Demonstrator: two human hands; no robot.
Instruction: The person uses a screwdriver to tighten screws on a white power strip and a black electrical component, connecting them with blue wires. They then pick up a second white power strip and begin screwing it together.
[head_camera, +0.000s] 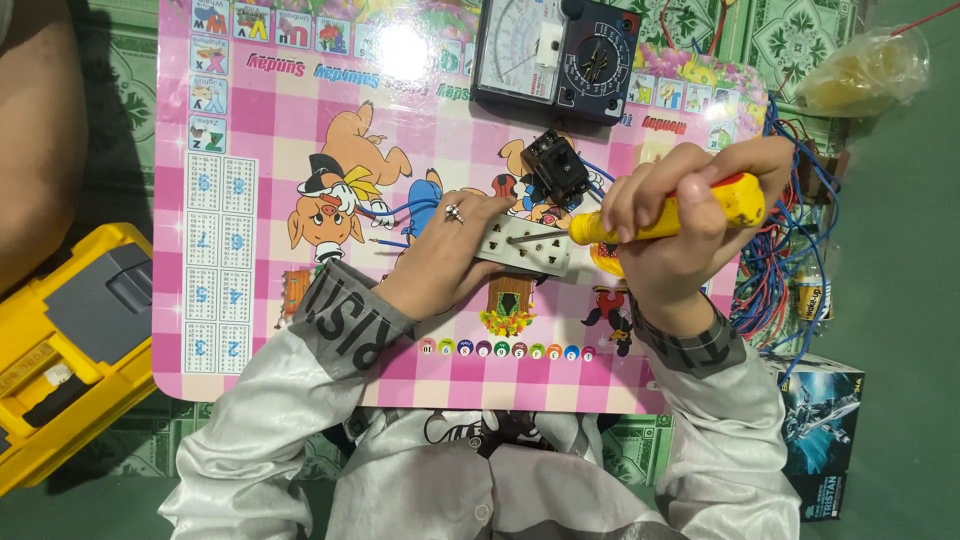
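**Head view: socket plate under screwdriver on pink board**

Head camera shows a pale grey socket plate (527, 245), oblong, with several pin holes across its face, lying tilted on the pink checked cartoon board (250, 330) that serves as my surface.

My left hand (450, 250), ring on one finger, presses down on the plate's left end, fingers flat and closed against it. My right hand (680, 215) is clenched around a yellow screwdriver (665, 215) with a red band at the butt; its metal shaft runs leftward onto the plate's face.

Just behind the plate sits a small black component (556, 167) with blue wires (405, 212) leading off it. An analogue multimeter (557, 55) lies at the board's far edge. A tangle of red and blue wire (790, 260) lies right of the board, a yellow toolbox (65, 350) left, a clear plastic bag (865, 70) far right. My right hand covers the plate's right end.
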